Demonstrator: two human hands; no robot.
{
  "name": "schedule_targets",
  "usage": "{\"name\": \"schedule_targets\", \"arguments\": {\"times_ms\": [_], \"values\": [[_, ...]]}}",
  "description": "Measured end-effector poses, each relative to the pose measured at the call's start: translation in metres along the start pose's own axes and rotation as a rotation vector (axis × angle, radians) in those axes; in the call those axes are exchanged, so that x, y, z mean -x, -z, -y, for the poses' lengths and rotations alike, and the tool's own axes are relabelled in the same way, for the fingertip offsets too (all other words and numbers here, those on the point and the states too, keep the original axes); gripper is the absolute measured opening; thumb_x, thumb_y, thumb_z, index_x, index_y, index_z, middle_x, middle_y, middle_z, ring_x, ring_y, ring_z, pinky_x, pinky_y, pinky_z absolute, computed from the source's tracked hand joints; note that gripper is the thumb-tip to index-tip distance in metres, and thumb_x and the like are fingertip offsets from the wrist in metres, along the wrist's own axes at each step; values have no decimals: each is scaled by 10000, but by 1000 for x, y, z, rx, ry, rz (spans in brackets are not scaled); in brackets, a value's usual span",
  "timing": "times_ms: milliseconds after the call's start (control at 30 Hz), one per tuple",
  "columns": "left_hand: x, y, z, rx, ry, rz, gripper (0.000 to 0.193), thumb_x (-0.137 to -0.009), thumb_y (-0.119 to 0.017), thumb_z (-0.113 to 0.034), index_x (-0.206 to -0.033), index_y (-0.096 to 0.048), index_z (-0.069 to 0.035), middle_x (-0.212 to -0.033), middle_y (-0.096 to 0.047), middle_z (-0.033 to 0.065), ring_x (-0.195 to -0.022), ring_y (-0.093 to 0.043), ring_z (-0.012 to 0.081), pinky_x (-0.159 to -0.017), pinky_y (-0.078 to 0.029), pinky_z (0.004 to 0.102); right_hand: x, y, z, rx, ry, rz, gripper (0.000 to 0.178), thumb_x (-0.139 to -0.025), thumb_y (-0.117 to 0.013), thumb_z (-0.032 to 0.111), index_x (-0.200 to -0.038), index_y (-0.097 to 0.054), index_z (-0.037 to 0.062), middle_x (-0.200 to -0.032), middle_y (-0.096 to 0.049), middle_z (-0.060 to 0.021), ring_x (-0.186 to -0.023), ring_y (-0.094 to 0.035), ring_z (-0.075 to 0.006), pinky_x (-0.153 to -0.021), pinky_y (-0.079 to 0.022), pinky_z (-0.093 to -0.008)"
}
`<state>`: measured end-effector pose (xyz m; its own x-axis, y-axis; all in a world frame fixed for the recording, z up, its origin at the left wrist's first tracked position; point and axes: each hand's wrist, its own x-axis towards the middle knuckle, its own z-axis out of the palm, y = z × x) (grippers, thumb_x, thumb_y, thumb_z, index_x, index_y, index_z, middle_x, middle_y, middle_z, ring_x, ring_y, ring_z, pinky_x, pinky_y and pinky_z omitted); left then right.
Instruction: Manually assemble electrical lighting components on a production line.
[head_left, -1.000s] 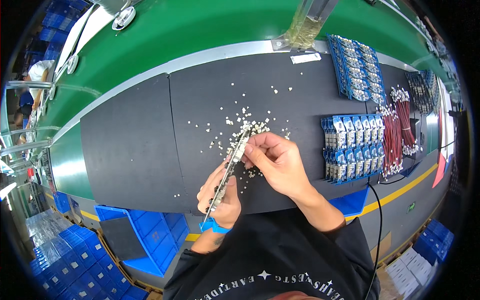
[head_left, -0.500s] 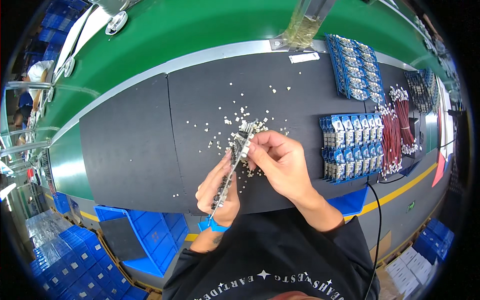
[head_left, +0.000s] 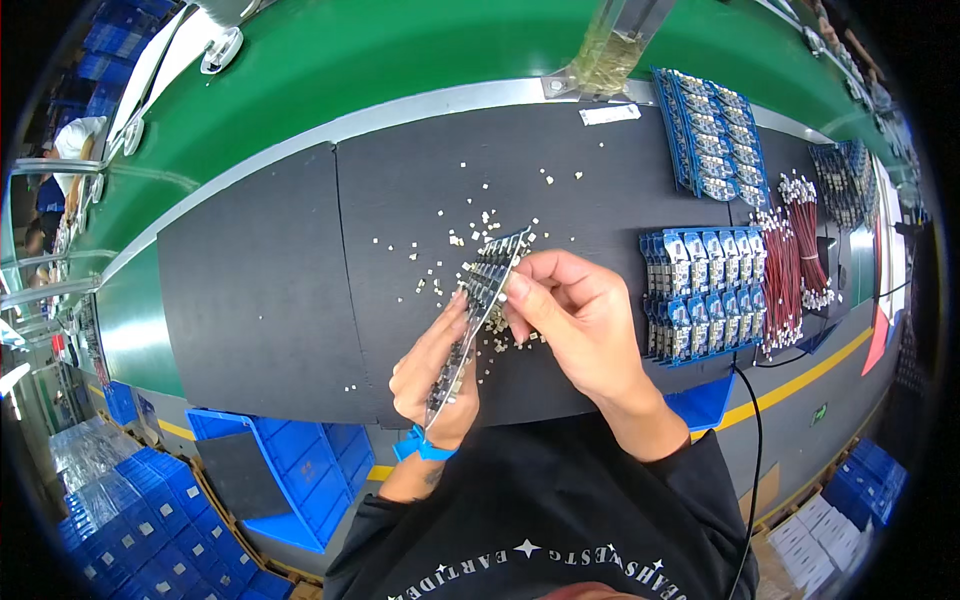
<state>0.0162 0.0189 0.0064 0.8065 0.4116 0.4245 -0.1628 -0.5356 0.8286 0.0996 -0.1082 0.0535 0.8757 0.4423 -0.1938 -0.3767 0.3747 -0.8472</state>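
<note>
1. Dark matting tops the surface (head_left: pixel 260 320) beneath our hands, and a green strip (head_left: pixel 420 62) runs along beyond it, past a pale metal edging.
2. Our left hand (head_left: pixel 432 382) holds a circuit-board panel (head_left: pixel 485 285), which stands on edge, tilted, its far end leaning toward our right. We see a blue band (head_left: pixel 424 446) at the left wrist.
3. Our right hand (head_left: pixel 592 330) is narrow, thumb and forefinger pinching the panel at its right-hand edge, toward the far end; we cannot tell whether a small loose piece also sits between those fingertips.
4. Small whitish pieces (head_left: pixel 456 240) lie scattered below the panel and beyond both hands, thickest near the right fingertips.
5. To the right of our right hand we have a near stack of blue boards (head_left: pixel 700 290) and, farther off, another blue stack (head_left: pixel 712 135); bundled red wires (head_left: pixel 783 285) lie just beside the near stack, on its right.
6. Below the surface, left of our left hand, we see a blue crate (head_left: pixel 312 470).
</note>
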Motion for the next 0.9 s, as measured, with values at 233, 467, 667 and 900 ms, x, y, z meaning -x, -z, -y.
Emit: {"name": "schedule_targets", "arguments": {"times_ms": [233,467,667,900], "values": [[-2,0,8,333,402,-381,247,-906,-552,-35,-1135,-526,54,-1118,-589,139,-1009,-584,232,-896,-480,389,6,13,-18,144,-86,-37,176,-890,-631,112,-954,-606,-51,-754,-611,-22,-613,-544,-58,-542,-435,-184],[1,10,1,794,467,-94,538,-843,-517,82,-1346,-336,17,-1311,-446,180,-1190,-473,330,-1009,-375,506,13,19,-51,531,-61,-3,157,-844,-676,117,-841,-640,-36,-688,-628,-58,-567,-530,-62,-504,-422,-233],[13,22,3,553,354,132,565,-767,-535,153,-1306,-383,80,-1286,-483,206,-1182,-480,309,-1006,-360,421,14,19,-53,577,-141,-6,204,-862,-643,132,-778,-617,-52,-590,-588,-82,-515,-513,-86,-472,-398,-272],[12,12,0,119,165,54,368,-831,-540,103,-1196,-496,129,-1186,-573,215,-1065,-579,252,-921,-432,307,23,16,-37,822,11,2,167,-833,-658,111,-803,-619,-49,-609,-596,-110,-503,-570,-173,-479,-422,-293]]}}
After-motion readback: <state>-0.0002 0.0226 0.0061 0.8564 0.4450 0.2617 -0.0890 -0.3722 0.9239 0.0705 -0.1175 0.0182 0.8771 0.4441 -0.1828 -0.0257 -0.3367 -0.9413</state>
